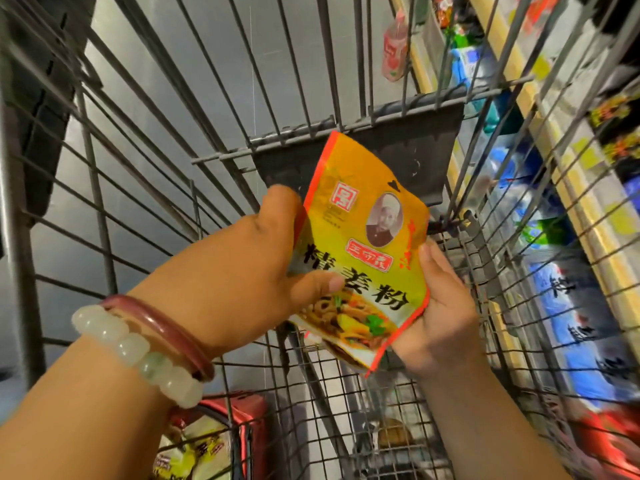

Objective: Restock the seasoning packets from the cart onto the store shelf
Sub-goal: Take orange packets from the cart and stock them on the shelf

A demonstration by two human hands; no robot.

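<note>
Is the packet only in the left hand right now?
No, both the left hand and the right hand hold the yellow packet above the cart.

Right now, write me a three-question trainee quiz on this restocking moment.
1. True or false: both hands hold the seasoning packet.
2. Which wrist wears the bracelets? A left, B right.
3. Fill in: the left hand and right hand are above the wire ____.

Key: 1 true; 2 A; 3 cart.
</note>
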